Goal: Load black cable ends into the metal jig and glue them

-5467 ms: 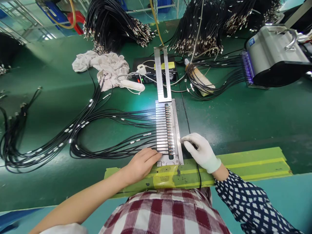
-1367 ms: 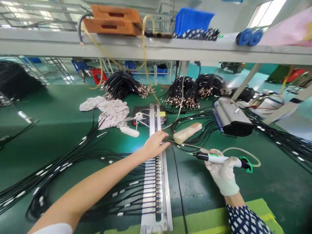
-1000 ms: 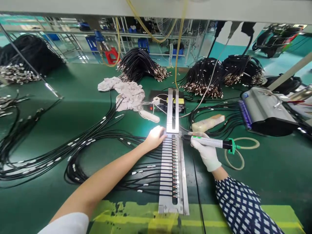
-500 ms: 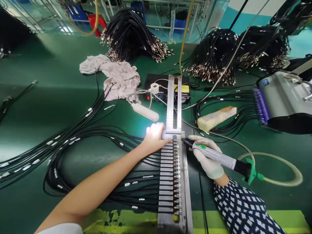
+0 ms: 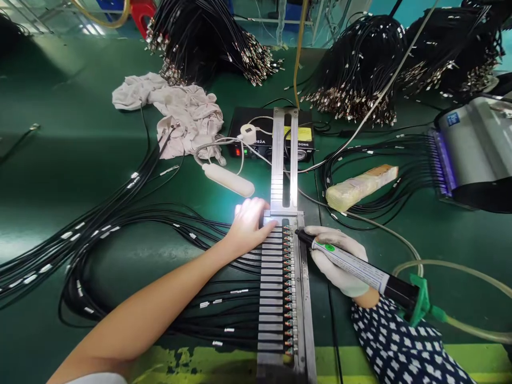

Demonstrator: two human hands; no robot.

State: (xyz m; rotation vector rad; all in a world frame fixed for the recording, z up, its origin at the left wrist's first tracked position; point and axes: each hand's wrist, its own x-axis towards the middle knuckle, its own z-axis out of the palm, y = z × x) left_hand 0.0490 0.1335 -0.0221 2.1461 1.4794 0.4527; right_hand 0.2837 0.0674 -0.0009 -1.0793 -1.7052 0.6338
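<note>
My right hand [image 5: 340, 261], in a white glove, is wrapped around a dispensing syringe [image 5: 352, 261] with a black tip, a white label and a green cap. Its tip sits at the upper right side of the cable connectors [image 5: 287, 261], which lie in a row along a slotted metal fixture [image 5: 271, 308]. My bare left hand [image 5: 248, 226] grips the fixture's upper left edge, the thumb across its top and the fingers bent at the corner. Black cables [image 5: 224, 282] run leftward out of the slots. Whether the tip touches a connector I cannot tell.
A lit white lamp [image 5: 228, 180] lies beyond my left hand, before a black controller box [image 5: 256, 120]. A pinkish cloth [image 5: 188, 114] is at left. Right of the fixture are a wrapped block [image 5: 360, 188] and a grey machine [image 5: 472, 149]. Cable bundles [image 5: 352, 64] stand at the back.
The syringe tip has shifted slightly left and down toward the connectors, with my right hand following. My left hand keeps its place on the fixture. The whole view has tilted a little downward.
</note>
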